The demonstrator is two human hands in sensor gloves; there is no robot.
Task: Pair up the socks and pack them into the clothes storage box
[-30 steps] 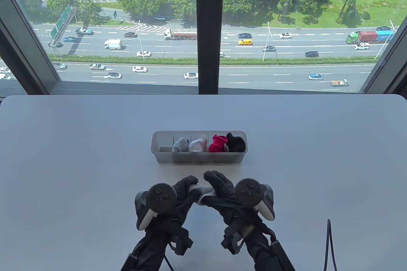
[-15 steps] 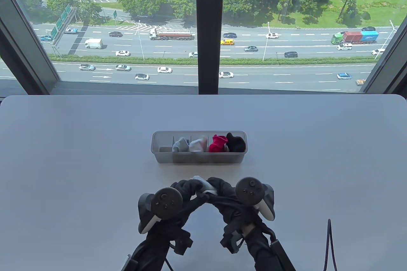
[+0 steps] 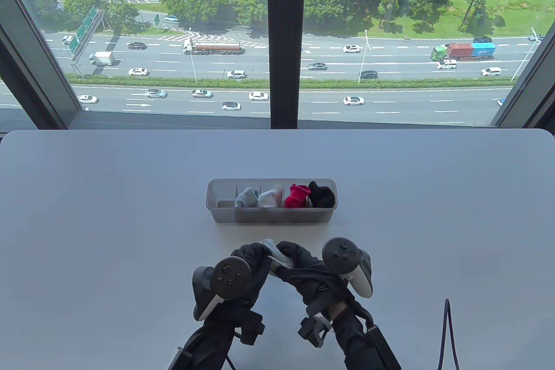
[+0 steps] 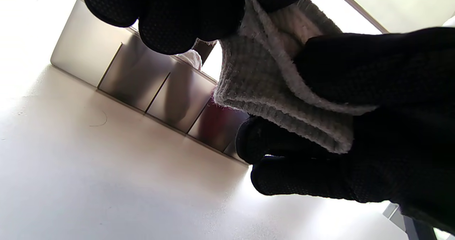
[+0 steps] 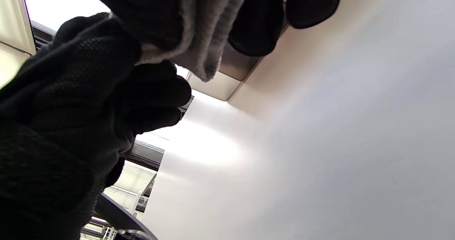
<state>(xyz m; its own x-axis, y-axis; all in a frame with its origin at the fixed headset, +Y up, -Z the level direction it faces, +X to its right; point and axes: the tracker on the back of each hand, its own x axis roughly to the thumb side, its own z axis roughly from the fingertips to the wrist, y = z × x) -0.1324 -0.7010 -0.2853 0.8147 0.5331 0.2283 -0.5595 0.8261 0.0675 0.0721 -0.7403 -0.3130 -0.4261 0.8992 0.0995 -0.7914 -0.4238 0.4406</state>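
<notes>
Both hands meet near the table's (image 3: 86, 214) front edge: the left hand (image 3: 249, 263) and right hand (image 3: 305, 266) each grip the grey sock (image 3: 275, 255) bunched between them. The storage box (image 3: 272, 216) sits mid-table, beyond, four sock bundles inside.

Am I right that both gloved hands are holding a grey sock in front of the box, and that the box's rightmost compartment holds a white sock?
Not quite. Both hands, left hand and right hand, do hold the grey sock in front of the box. But the table view shows the rightmost compartment holds a black sock, not a white one.
</notes>
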